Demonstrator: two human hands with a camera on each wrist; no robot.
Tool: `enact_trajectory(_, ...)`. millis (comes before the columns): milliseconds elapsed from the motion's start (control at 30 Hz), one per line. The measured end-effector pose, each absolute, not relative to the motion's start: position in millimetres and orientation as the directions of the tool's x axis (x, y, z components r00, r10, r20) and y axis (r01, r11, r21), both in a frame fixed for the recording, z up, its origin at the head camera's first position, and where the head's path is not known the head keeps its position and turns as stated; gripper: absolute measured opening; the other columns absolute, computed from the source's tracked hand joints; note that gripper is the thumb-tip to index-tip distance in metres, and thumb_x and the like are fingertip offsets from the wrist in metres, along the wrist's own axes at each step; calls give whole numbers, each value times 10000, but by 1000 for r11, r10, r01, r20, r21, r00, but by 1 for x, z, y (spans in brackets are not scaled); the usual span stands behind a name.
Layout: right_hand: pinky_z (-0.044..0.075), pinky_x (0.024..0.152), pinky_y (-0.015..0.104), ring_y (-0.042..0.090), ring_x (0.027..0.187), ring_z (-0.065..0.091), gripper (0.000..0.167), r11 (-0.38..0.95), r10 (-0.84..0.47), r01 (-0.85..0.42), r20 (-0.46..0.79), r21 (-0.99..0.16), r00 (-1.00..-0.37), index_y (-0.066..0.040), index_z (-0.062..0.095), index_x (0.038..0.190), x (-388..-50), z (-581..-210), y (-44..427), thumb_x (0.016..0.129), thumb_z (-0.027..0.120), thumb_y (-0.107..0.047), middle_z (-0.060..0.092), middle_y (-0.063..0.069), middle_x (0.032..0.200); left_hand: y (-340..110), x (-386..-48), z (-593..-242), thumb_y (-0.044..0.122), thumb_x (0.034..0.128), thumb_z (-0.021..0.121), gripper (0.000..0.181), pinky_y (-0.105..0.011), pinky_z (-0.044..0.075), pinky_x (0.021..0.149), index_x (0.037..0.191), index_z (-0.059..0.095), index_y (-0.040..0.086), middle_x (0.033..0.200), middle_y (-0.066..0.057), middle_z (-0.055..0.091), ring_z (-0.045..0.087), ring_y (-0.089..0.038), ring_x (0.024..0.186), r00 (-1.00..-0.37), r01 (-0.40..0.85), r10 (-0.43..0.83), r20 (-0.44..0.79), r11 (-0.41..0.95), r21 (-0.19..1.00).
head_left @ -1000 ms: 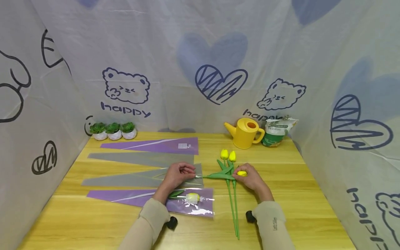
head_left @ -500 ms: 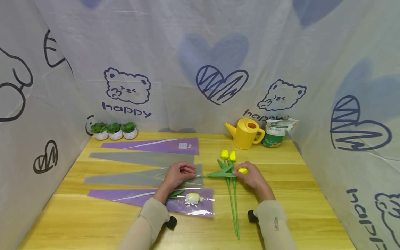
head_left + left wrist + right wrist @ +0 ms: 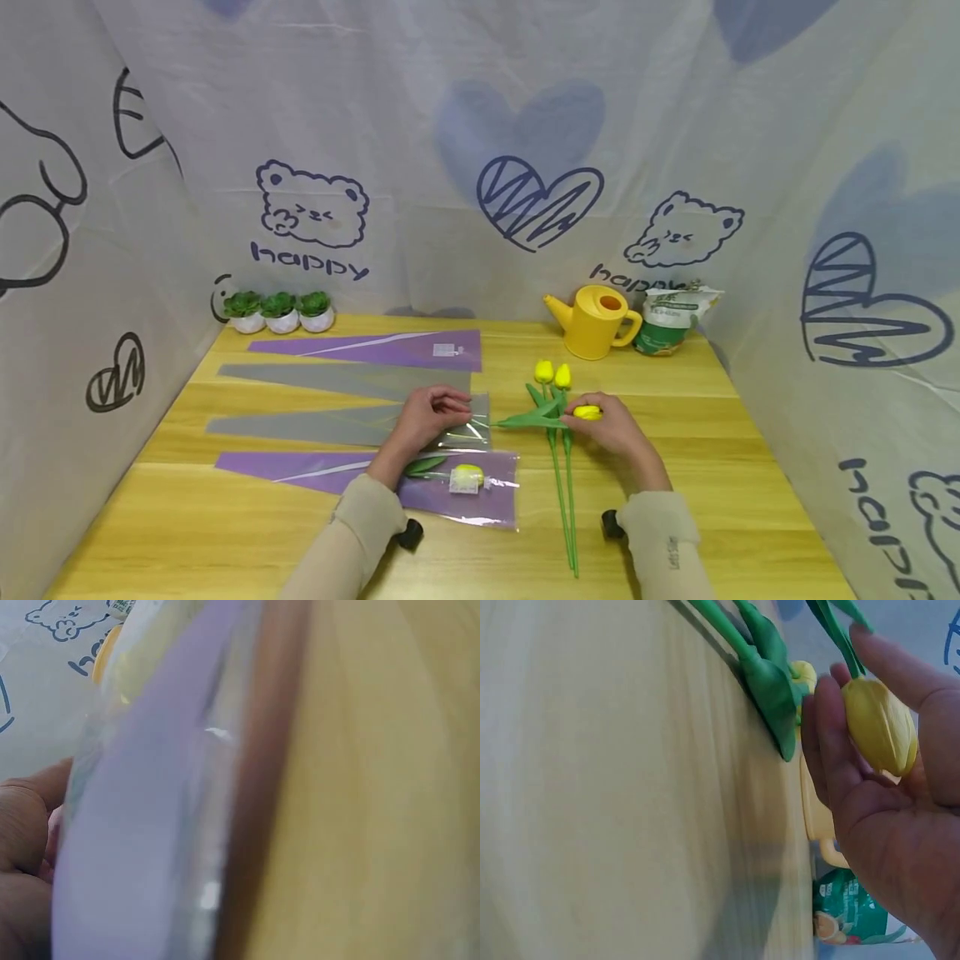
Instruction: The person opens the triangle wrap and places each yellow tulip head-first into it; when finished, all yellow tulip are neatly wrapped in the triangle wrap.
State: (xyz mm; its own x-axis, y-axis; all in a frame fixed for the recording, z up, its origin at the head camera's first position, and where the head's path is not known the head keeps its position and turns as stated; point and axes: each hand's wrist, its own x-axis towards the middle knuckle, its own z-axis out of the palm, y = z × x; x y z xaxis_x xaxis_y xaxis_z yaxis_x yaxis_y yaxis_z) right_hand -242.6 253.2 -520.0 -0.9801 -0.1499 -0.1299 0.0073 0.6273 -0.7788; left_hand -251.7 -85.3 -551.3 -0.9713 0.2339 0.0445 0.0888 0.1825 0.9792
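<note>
My right hand [image 3: 609, 423] holds a yellow tulip [image 3: 881, 726] just below its bloom, the head lying inside the curled fingers in the right wrist view. Its green leaves [image 3: 528, 419] reach left across two tulips [image 3: 557, 433] lying on the table. My left hand [image 3: 429, 421] pinches at the open end of a grey clear sleeve [image 3: 300, 427], where the held tulip's stem runs in. Nearer me, a purple sleeve [image 3: 345, 479] contains a yellow tulip [image 3: 469, 476]. In the left wrist view, a blurred purple sleeve [image 3: 142, 810] hides most of the left fingers.
Behind the left hand lie another grey sleeve [image 3: 337, 379] and a purple sleeve [image 3: 390, 350]. Three small potted plants [image 3: 280, 312] stand at the back left. A yellow watering can [image 3: 592, 323] and a green-white bag [image 3: 670, 321] stand at the back right of the table [image 3: 697, 483].
Both hands keep their holds with hardly any movement. The whole head view has shifted slightly, and the grey sleeve's mouth looks a little more raised around the stem.
</note>
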Motion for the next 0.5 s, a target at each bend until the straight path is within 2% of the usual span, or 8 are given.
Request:
enact_trajectory(133, 418, 1081, 556, 337, 1270, 553, 175, 609, -177, 5, -142, -793, -974, -123, 750, 1092, -240, -517, 254, 958, 758, -236, 674, 112, 1298, -85, -250, -547, 18, 847, 832, 323, -211, 541, 728, 1147, 734, -44, 1008, -184, 786, 683, -92, 768, -973, 75, 230, 32, 181, 981)
enact_trajectory(267, 509, 888, 387, 230, 978, 649, 109, 588, -189, 13, -153, -808, -970, -117, 732, 1053, -239, -516, 253, 971, 739, -188, 694, 86, 1119, -84, -248, -543, 16, 843, 834, 314, -218, 543, 713, 1136, 737, -43, 972, -144, 793, 687, -92, 760, -972, 80, 231, 35, 187, 979)
enact_trajectory(333, 538, 824, 339, 200, 851, 684, 83, 574, -193, 18, -156, -819, -969, -106, 721, 1043, -239, -516, 252, 979, 724, -159, 694, 85, 1049, -82, -248, -541, 9, 837, 837, 311, -215, 543, 704, 1131, 744, -32, 965, -132, 796, 689, -93, 758, -972, 80, 233, 35, 187, 979)
enact_trajectory(400, 564, 796, 323, 200, 764, 713, 61, 561, -197, 23, -161, -828, -967, -103, 713, 1037, -240, -515, 251, 985, 713, -136, 697, 88, 994, -82, -247, -539, 5, 834, 838, 309, -211, 543, 698, 1128, 748, -30, 962, -132, 796, 691, -97, 760, -971, 82, 235, 37, 184, 980)
enact_trajectory(500, 569, 817, 334, 206, 734, 722, 60, 559, -210, 12, -155, -829, -965, -96, 706, 1036, -240, -514, 250, 992, 705, -135, 703, 96, 911, -81, -246, -538, 0, 833, 838, 304, -209, 542, 692, 1122, 749, -32, 959, -136, 795, 692, -101, 760, -970, 91, 240, 46, 180, 979)
